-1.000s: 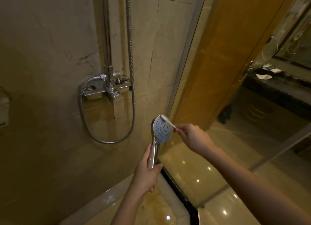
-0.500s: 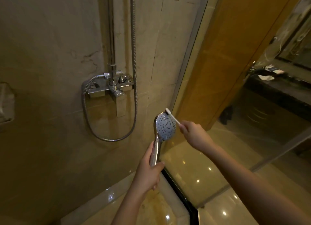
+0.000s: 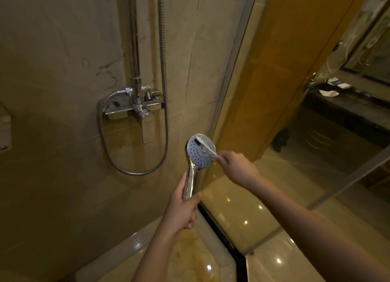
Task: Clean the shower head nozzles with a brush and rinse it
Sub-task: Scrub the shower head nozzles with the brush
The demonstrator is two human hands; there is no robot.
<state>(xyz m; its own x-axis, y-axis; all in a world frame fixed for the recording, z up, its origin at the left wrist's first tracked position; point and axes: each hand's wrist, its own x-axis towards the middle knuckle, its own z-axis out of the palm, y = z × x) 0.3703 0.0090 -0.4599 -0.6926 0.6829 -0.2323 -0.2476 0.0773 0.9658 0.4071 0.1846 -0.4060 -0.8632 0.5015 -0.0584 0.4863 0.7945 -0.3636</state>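
Observation:
A chrome hand shower head (image 3: 197,155) with a round grey nozzle face stands upright in the middle of the view. My left hand (image 3: 183,207) grips its handle from below. My right hand (image 3: 236,167), just right of the head, pinches a thin white brush (image 3: 207,147). The brush lies slanted across the nozzle face, its dark bristle end resting on the upper left part of the face.
The chrome mixer valve (image 3: 135,107) and riser pipe are on the marble wall at upper left, with the metal hose (image 3: 164,70) looping below it. A glass shower panel (image 3: 263,134) stands right of the head. A dark vanity counter (image 3: 348,110) lies beyond the glass.
The brush tip has moved from the top rim of the head back onto the nozzle face. Both hands and the shower head stay in nearly the same place.

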